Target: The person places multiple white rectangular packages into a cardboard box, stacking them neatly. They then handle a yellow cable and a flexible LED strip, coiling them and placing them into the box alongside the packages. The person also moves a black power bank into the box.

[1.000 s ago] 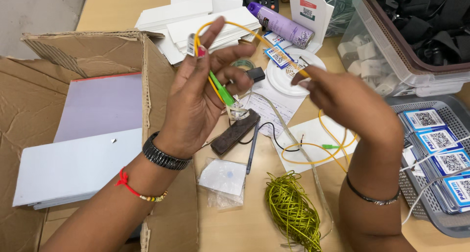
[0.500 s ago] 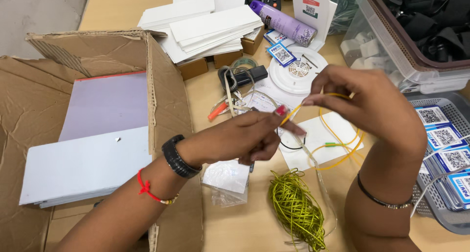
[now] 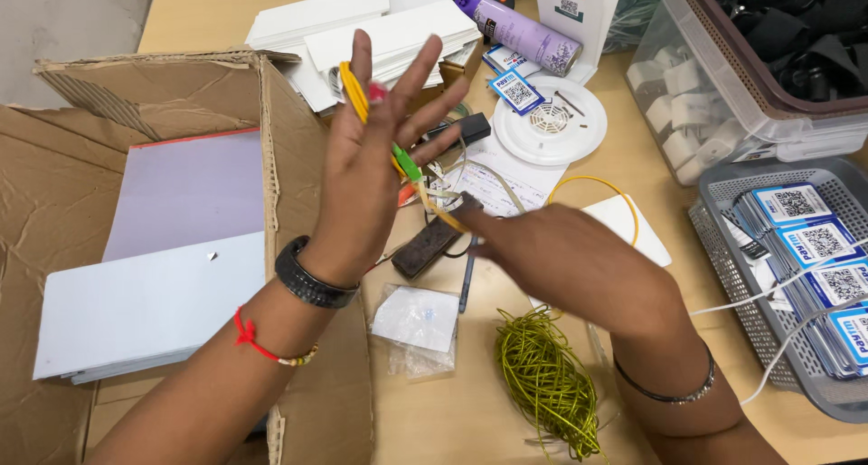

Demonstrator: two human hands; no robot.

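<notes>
Yellow fibre cable (image 3: 354,93) runs over the raised left hand (image 3: 362,180), looped around its spread fingers, then slants down past a green connector (image 3: 406,164) to the right hand (image 3: 565,271). A further arc of the same cable shows beyond the right hand, curving above a white card (image 3: 624,225) on the wooden table (image 3: 461,420).

Left hand: palm away from camera, fingers splayed wide and upright, not closed; the cable sits across the fingers as on a former. Right hand: fingers drawn together, pinching the cable at its near end just below the green connector.

Handling judgement: thin, light, springy cable with a smooth jacket; it likely slips off the fingers if tension drops. It bends easily but a sharp kink would probably damage it, so broad loops are safer. Best hold is on the jacket just behind the connector, not on the connector tip.

Surroundings: open cardboard box (image 3: 136,248) at left holding flat white sheets; a bundle of green wire ties (image 3: 542,379) on the table below the right hand; a small clear bag (image 3: 416,325) beside it; a round white plastic disc (image 3: 551,120) and a purple spray can (image 3: 520,29) farther back; a grey basket (image 3: 723,203) of printed cards at right.
</notes>
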